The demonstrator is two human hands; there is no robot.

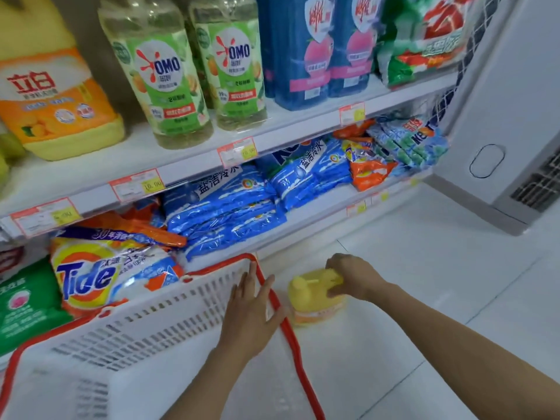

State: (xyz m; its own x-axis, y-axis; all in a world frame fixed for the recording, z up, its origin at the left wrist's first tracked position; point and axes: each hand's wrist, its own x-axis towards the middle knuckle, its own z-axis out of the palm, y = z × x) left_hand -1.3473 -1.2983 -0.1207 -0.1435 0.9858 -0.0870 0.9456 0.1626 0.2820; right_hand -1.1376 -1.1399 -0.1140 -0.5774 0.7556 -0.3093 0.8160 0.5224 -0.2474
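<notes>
Nearest to us, our left hand (248, 310) lay flat with its fingers straight against the corner of the white basket (151, 322). The palm was on the inner wall and the thumb crossed the red rim (286, 328); it gripped nothing. Just to the right of that rim, outside the basket, the yellow jug (309, 295) stood upright on the pale floor (424, 283). Our right hand (351, 277) was curled round its handle, fingers over the top and thumb underneath.

Beyond the basket, on the lowest shelf, we saw a Tide bag (91, 277) leaning beside a green pack (24, 307). Blue bags (224, 213) were stacked to its right, and orange and blue packets lay farther along. Price tags (138, 184) were clipped to the edge of the shelf above.

On that upper shelf, a big yellow-and-orange jug (51, 95) stood at the left. Next came two OMO bottles (163, 86) side by side, then tall blue packs (315, 50) and a green bag (424, 40). At the far right a white cabinet (500, 116) stood beside the shelving.
</notes>
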